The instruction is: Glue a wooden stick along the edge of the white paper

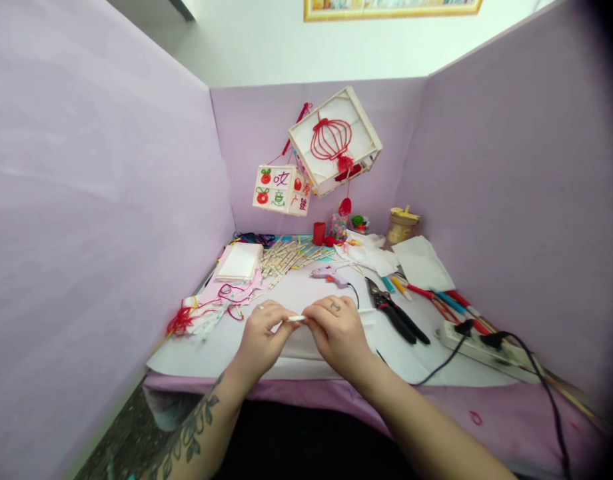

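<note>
A small, thin white piece, perhaps rolled paper or a short stick, is pinched between my two hands above the table's near part. My left hand grips its left end between thumb and fingers. At the other end, the fingertips of my right hand are closed on it. White paper covers the table under both hands. Beyond them lies a lilac glue gun, its cord running toward the right. Black-handled pruning shears rest to the right of my right hand.
Many pale sticks are heaped at the back. Two decorated lanterns hang above. Red yarn and white framed panels lie left. A power strip with black cords sits right. Lilac partitions enclose the table.
</note>
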A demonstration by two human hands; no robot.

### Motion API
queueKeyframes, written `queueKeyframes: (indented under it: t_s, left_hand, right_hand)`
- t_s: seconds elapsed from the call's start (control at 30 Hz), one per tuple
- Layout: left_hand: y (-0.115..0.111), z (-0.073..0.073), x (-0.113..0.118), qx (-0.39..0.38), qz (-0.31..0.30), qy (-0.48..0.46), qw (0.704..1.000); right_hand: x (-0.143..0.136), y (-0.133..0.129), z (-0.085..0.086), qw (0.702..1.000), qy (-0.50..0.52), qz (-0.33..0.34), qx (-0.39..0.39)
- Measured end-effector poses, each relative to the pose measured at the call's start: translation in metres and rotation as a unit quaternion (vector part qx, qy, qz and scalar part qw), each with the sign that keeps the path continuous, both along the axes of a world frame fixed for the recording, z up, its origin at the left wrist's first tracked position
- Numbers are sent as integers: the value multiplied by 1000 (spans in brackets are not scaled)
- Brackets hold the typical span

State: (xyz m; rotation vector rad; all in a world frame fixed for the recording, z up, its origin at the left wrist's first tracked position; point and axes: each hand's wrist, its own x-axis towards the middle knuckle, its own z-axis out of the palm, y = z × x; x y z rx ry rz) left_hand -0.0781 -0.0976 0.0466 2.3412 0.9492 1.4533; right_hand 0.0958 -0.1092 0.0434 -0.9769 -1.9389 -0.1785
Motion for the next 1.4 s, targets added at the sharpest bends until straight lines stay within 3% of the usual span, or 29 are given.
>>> queueKeyframes:
  t_s: [0.37,0.63,0.9,1.07,1.23,1.4]
  left_hand:
    - [-4,0,-1,28,7,-34,999]
    - [-8,-4,0,53,56,-8,997]
    - [-7,-4,-2,67,115,-59,989]
    - [-5,-6,-4,38,89,-36,995]
    - [-4,-5,-1,19,41,-27,999]
    - [-5,0,-4,19,40,-49,998]
  right_hand:
    - [-2,-5,4,999,25,25,-27]
    - [-5,-3,2,1000,-1,7,1]
    - [1,-2,-1,999,-25,-4,-27]
    - [5,2,-1,999,-43,-26,-7]
    - [3,0,-3,999,-33,-4,-15]
    - [4,-1,-3,999,-22,8,-30]
